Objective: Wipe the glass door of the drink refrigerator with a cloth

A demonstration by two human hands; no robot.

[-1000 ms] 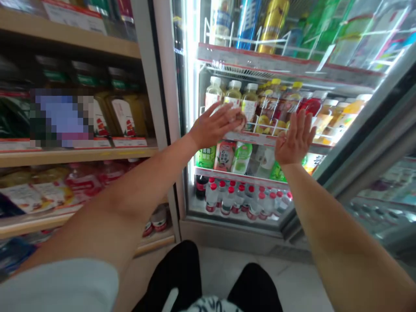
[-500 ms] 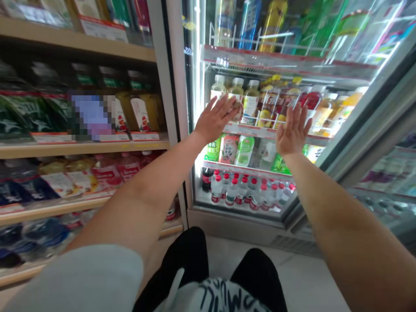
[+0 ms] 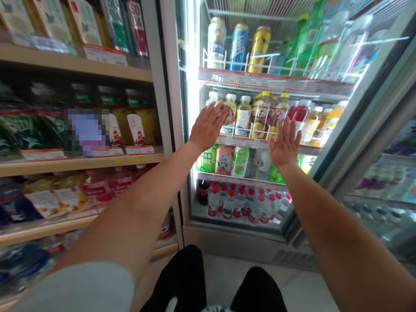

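Note:
My left hand [image 3: 208, 126] is stretched out flat with its fingers extended, before the upper bottle row of a lit drinks fridge. Its faint double beside the fingertips looks like a reflection in the glass. White-capped bottles [image 3: 243, 116] of pale drink stand just right of those fingers. My right hand [image 3: 285, 143] is raised palm forward, fingers spread slightly, in front of the same shelf's right part. Closest to it are a red drink bottle [image 3: 299, 113] and yellow-capped tea bottles [image 3: 261, 115]. Neither hand holds anything. I cannot tell whether the palms touch the glass.
Cans [image 3: 238, 47] and green bottles [image 3: 310, 39] fill the fridge's top shelf. Cartons [image 3: 224, 159] stand lower, with small red-capped water bottles [image 3: 229, 203] at the bottom. A wooden shelf unit [image 3: 81, 164] with large bottles is at left. A metal door frame [image 3: 354, 143] slants at right.
The view has tilted up, so the fridge and shelves sit lower and more of the top cans shows. Both hands stay flat and spread, in nearly the same place before the bottles.

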